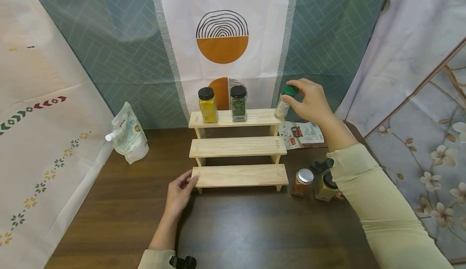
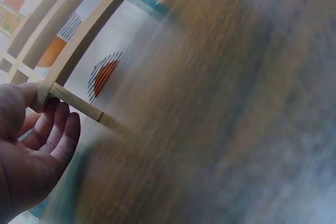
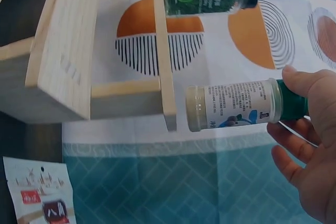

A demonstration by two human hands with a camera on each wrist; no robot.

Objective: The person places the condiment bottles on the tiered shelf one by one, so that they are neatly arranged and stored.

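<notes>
My right hand (image 1: 309, 101) pinches the green cap of a small spice bottle (image 3: 236, 104) with a white label. The bottle tilts over the right end of the top tier of a three-tier wooden rack (image 1: 238, 176); in the right wrist view a gap shows between its base and the board. My left hand (image 1: 178, 192) grips the left end of the lowest tier, thumb on top and fingers beneath. On the top tier stand a yellow spice jar (image 1: 208, 106) with a black lid at the left and a jar of green flakes (image 1: 238, 105) near the middle.
Right of the rack stand a silver-lidded reddish jar (image 1: 302, 183) and a black-lidded jar (image 1: 325, 188), partly behind the right sleeve. A printed packet (image 1: 302, 134) lies at the back right. A white spouted pouch (image 1: 129, 135) leans against the left cloth wall.
</notes>
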